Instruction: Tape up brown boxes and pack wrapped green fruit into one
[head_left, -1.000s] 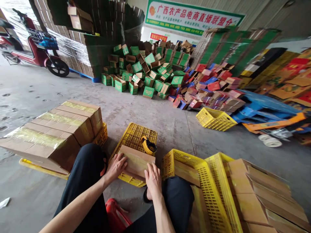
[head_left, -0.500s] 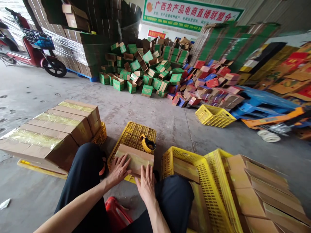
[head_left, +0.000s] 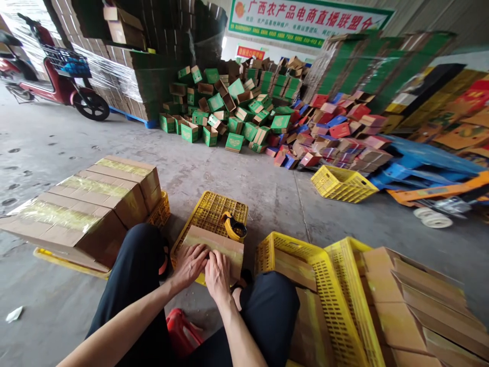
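Matt cardbd box [head_left: 216, 241], glossy plastic tape [head_left: 57, 216] on cartons [head_left: 101, 244], smooth plastic crate [head_left: 214, 206], dull concrete-look flr [head_left: 263, 183].

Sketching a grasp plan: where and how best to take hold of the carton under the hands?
Probably by its two short ends, coming from left and right at once. The carton looks longest from left to right, lies on the yellow crate, and shows no handle on its flat, taped top. Coming from the far side looks worse: the tape dispenser sits close there.

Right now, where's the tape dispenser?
In the head view, the tape dispenser is just below centre, on the right side of the yellow crate, beyond the box under the left hand and right hand.
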`<action>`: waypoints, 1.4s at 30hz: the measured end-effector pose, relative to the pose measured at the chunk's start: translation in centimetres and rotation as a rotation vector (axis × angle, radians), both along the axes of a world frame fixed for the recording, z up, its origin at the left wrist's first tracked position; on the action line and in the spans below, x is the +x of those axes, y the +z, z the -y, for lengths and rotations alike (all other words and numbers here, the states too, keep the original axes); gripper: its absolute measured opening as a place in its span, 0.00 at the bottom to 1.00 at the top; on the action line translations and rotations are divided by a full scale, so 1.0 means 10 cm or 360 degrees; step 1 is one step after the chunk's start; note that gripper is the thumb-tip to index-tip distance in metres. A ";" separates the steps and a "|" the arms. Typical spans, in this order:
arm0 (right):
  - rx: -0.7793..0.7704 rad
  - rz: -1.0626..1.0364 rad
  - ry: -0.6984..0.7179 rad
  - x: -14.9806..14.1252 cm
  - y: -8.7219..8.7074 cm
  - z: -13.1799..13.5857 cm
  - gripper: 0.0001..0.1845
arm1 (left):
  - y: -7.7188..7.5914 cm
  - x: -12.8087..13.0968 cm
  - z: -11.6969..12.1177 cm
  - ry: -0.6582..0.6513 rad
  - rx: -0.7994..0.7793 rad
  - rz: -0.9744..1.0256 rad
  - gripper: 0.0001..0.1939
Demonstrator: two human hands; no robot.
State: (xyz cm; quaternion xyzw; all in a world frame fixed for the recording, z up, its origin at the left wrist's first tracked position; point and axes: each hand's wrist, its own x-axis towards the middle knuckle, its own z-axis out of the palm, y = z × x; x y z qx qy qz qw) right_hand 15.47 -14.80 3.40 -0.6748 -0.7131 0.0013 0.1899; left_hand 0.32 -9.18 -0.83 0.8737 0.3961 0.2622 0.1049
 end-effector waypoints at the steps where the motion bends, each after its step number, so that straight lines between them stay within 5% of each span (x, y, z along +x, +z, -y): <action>1: 0.0010 0.0011 -0.0004 0.00 0.00 -0.04 0.19 | 0.00 0.00 -0.02 0.0043 0.0014 -0.0024 0.22; 10: 0.0087 0.0052 -0.0184 0.01 -0.10 -0.28 0.20 | -0.03 -0.05 -0.18 0.0434 -0.0003 -0.0104 0.23; 20: 0.0059 0.0044 -0.0477 0.53 -0.40 -0.19 0.30 | -0.37 -0.16 -0.38 0.0581 -0.0176 0.0076 0.34; 25: -0.0119 -0.0010 -0.0530 0.66 -0.55 -0.04 0.38 | -0.35 -0.09 -0.26 0.0530 0.0023 -0.0019 0.38; 30: -0.0260 0.0134 -0.0574 0.47 -0.49 0.08 0.33 | -0.29 0.01 -0.01 0.0390 0.0167 -0.0137 0.36; 42: -0.0145 0.0132 -0.0254 0.05 -0.39 -0.07 0.29 | -0.08 0.05 0.09 0.0091 -0.0009 0.0051 0.25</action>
